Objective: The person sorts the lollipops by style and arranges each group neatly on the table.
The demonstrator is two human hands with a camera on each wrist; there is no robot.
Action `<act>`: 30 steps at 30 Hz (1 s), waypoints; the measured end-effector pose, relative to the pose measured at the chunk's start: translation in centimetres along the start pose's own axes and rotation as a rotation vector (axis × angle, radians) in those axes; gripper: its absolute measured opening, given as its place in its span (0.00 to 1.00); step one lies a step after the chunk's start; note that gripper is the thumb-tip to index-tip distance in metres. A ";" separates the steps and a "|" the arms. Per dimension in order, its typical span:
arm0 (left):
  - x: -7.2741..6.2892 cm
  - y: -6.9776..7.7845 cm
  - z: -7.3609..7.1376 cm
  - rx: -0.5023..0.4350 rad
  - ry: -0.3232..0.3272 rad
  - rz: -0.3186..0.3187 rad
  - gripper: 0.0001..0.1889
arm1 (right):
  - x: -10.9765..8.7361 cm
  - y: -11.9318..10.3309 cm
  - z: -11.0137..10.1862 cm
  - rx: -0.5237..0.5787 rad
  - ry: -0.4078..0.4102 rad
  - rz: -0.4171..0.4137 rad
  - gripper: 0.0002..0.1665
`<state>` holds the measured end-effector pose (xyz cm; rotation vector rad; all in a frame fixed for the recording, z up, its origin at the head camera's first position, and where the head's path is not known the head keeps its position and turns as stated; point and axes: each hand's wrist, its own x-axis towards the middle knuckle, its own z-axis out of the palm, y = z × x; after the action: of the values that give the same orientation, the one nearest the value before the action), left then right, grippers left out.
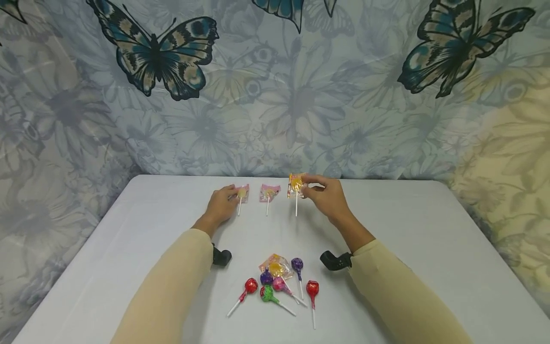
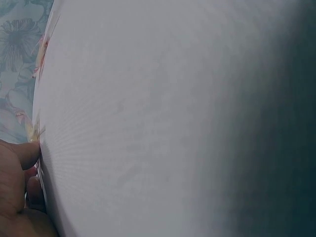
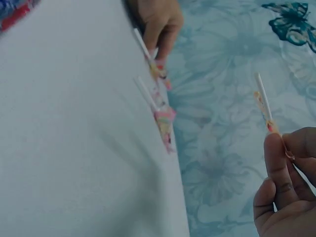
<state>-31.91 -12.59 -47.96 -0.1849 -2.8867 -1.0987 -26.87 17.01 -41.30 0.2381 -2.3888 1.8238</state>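
My right hand (image 1: 328,198) pinches a flat lollipop (image 1: 295,186) in a clear and orange-yellow wrapper, its white stick pointing down. In the right wrist view thumb and fingers grip that wrapper, held up off the table. At the back left, my left hand (image 1: 221,205) pinches the wrapper edge of a pink-wrapped lollipop (image 1: 243,192) near the table's far edge. Between the hands lies a second pink-wrapped lollipop (image 1: 269,192), touched by neither. The left wrist view catches only part of the left hand (image 2: 19,187) at its edge.
Nearer on the white table (image 1: 386,215) lies a loose group: an orange-wrapped lollipop (image 1: 276,267), a green one (image 1: 267,293), a pink one (image 1: 279,284), and several red and purple ones. A butterfly-print cloth (image 1: 279,119) hangs behind the far edge.
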 end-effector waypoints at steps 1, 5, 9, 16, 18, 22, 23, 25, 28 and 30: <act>0.0 0.0 0.0 -0.002 0.009 0.005 0.20 | 0.4 0.1 0.0 0.007 -0.003 0.013 0.19; 0.1 0.0 0.4 -0.027 0.007 0.024 0.19 | 1.3 0.6 -0.2 -0.002 0.008 0.073 0.19; 0.2 0.0 0.9 -0.018 -0.011 0.022 0.19 | 1.8 1.4 -0.4 -0.006 0.018 0.114 0.20; 0.2 -0.1 0.6 -0.009 0.018 0.034 0.19 | 3.0 2.5 0.5 -0.090 0.015 0.169 0.20; 0.1 -0.1 0.5 -0.009 0.021 0.037 0.19 | 3.3 2.8 0.8 -0.128 0.012 0.181 0.20; 0.1 -0.2 0.3 -0.007 0.009 0.023 0.19 | 3.7 3.2 1.3 -0.186 0.004 0.195 0.19; 0.1 -0.2 0.3 -0.008 0.007 0.019 0.19 | 3.8 3.2 1.4 -0.201 0.002 0.197 0.19; 0.1 -0.2 0.3 -0.013 0.005 0.007 0.19 | 4.0 3.4 1.6 -0.227 0.008 0.208 0.19; 0.0 -0.2 0.2 -0.017 0.004 -0.005 0.19 | 4.1 3.7 1.7 -0.264 0.012 0.212 0.19; 0.0 -0.3 0.1 -0.015 0.007 -0.006 0.19 | 4.2 4.0 1.8 -0.291 0.009 0.204 0.18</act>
<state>-31.96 -12.70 -48.23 -0.1723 -2.8762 -1.1194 -31.81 16.12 -44.68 -0.0455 -2.7159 1.5133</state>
